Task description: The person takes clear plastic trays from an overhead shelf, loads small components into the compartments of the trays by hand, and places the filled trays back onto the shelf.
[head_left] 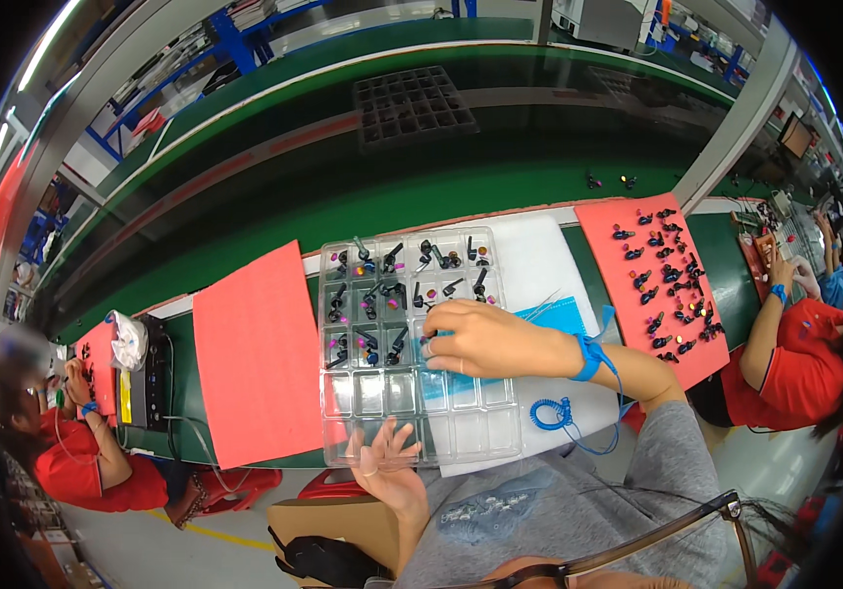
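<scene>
A clear plastic compartment tray [471, 422] lies in front of me, its far compartments holding several small black stemmed parts that look like earbuds [370, 299], with purple and orange bits. My right hand [480, 339] is over the middle of the tray, fingers bent together and pointing left. Whatever its fingertips may pinch is hidden. At the tray's near edge is my left hand [392, 471], palm up with fingers spread; they overlap the clear plastic, and I cannot tell whether they press on it. A blue wrist strap [590, 358] circles my right wrist.
To the left lies a pink foam mat [255, 353]; another pink mat [657, 285] on the right carries rows of black earbuds. White foam [539, 255] and a blue sheet [559, 316] lie beside the tray. Beyond, a dark tray [412, 103] sits on the conveyor. Co-workers in red flank me.
</scene>
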### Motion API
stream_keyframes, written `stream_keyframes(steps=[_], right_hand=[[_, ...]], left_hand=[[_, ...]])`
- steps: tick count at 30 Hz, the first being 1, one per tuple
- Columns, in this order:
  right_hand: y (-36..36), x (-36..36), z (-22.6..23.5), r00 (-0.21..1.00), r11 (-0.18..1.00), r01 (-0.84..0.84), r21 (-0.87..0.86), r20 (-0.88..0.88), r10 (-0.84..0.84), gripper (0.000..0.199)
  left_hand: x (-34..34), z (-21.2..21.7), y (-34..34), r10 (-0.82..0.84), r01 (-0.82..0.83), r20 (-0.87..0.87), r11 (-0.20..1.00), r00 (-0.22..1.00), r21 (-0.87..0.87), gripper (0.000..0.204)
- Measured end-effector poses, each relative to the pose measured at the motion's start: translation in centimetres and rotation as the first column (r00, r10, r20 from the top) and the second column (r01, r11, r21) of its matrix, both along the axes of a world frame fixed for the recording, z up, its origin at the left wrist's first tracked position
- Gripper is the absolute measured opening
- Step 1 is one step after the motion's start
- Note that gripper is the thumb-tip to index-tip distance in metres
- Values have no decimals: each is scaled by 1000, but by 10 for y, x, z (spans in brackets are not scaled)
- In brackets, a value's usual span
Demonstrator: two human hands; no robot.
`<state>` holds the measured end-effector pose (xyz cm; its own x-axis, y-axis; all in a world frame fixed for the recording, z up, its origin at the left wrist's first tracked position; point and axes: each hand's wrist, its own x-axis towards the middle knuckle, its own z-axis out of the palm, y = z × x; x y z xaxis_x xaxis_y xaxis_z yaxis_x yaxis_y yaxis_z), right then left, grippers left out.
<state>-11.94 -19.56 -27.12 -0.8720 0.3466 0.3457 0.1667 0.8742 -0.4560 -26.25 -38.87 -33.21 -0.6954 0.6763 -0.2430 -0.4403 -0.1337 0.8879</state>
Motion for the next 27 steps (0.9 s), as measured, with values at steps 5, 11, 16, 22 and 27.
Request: stream_keyframes(steps=[5,11,16,22,27], right_hand=[[-2,44,63,889,952,132,-275,-391,-236,31],[-30,84,152,558,725,-642,-250,-800,219,77],[-60,100,159,384,779,-589,-215,-922,36,63],[-111,66,140,44,748,-646,-151,-986,-161,42],[-103,43,168,-172,840,-523,-144,-948,-269,31]], left_hand=[[0,-9,-1,15,-15,5,1000,1000,10,68],[4,-19,-1,179,-182,73,982,981,42,67],[9,-17,1,150,-153,117,988,982,20,66],[-8,-13,-11,248,-248,11,968,969,35,63],[7,-13,4,153,-154,40,987,987,36,58]])
